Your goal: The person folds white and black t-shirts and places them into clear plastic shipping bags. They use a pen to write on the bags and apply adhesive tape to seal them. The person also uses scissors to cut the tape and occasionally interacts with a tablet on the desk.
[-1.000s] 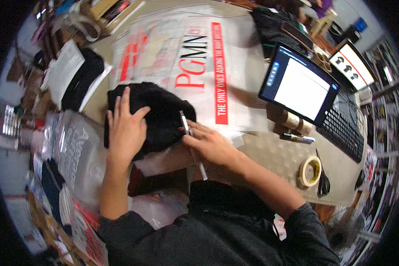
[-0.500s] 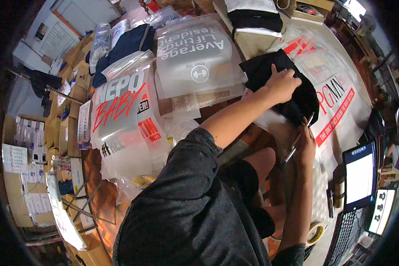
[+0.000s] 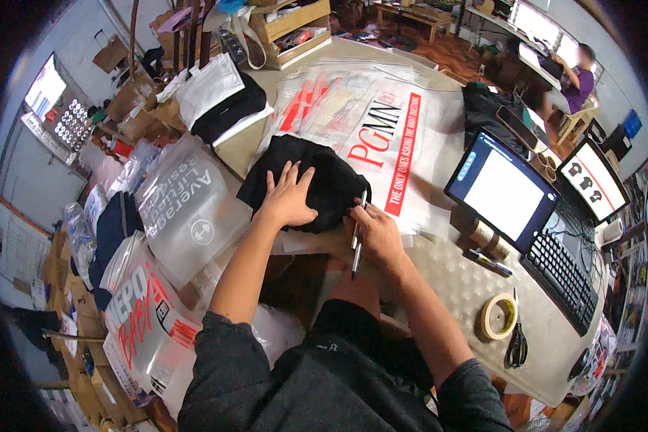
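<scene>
A folded black cloth (image 3: 331, 169), apparently a garment, lies near the table's edge in front of me. My left hand (image 3: 289, 198) rests on it, fingers spread and flat. At its right edge, my right hand (image 3: 376, 229) is closed around a slim silver-and-black pen-like tool (image 3: 356, 248). The tool sticks out above and below my fingers; its exact kind is hard to make out. Whether those fingers also pinch the cloth I cannot tell. Under and beyond the cloth lie large printed transfer sheets (image 3: 425, 122) in white, red and black.
To the right stand a tablet-like screen (image 3: 504, 191), a keyboard (image 3: 561, 281), a tape roll (image 3: 498, 317) and a marker (image 3: 489, 263). Clear printed sheets (image 3: 187, 209) are at left. Folded shirts (image 3: 230, 108) and a wooden box (image 3: 291, 32) sit farther back. A person (image 3: 577, 79) sits far right.
My view has swung to the right, bringing more of the screens and room into sight. The left hand has flattened and spread on the cloth; the right hand still grips the tool.
</scene>
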Available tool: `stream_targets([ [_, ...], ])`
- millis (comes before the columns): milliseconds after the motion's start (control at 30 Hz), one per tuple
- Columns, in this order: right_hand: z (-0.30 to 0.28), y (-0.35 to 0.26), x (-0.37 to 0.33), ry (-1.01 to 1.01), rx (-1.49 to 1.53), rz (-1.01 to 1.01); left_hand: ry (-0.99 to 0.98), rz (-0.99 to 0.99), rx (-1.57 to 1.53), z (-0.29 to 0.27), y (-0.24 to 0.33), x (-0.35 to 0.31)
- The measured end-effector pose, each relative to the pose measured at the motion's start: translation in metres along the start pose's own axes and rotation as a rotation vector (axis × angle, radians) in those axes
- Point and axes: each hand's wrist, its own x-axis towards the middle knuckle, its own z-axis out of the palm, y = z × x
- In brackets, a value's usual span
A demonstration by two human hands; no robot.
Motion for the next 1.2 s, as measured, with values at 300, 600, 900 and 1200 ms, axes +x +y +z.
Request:
stream_targets([
  [300, 0.0, 0.009, 0.005, 0.144, 0.019, 0.21, 0.106, -0.137, -0.083, -0.011, 0.045, 0.005],
  [600, -0.003, 0.01, 0.007, 0.249, 0.098, 0.191, 0.122, 0.175, -0.095, -0.001, 0.017, 0.054],
  [900, 0.001, 0.013, 0.007, 0.206, -0.024, 0.262, 0.085, 0.217, 0.025, -0.002, 0.004, 0.06],
  [1200, 0.002, 0.014, 0.003, 0.201, -0.003, 0.175, 0.187, 0.113, -0.255, -0.016, -0.002, 0.018],
])
